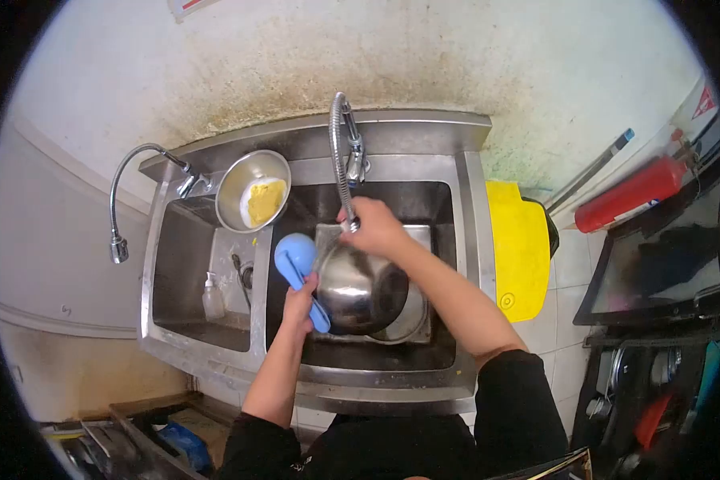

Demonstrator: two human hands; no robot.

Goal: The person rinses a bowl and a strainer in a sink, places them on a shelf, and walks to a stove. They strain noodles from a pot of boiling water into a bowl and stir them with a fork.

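Observation:
My left hand (pixel 299 306) is closed round the handle of a blue plastic ladle (pixel 298 252), its round bowl pointing away from me. My right hand (pixel 374 227) grips the lower end of a flexible metal faucet hose (pixel 338 152) over the right sink basin. Just below that hand, a shiny steel bowl (pixel 347 288) rests in the basin, tilted on its side. Under it lies a rectangular metal tray (pixel 421 336), partly covered by the bowl. Whether water is running from the hose cannot be made out.
A steel bowl (pixel 226 192) with a yellow sponge or cloth (pixel 265 202) sits across the divider at the back. In the left basin stands a pump bottle (pixel 213 298). A second faucet (pixel 118 240) hangs at left. A yellow lid (pixel 518 248) and fire extinguisher (pixel 632 194) are at right.

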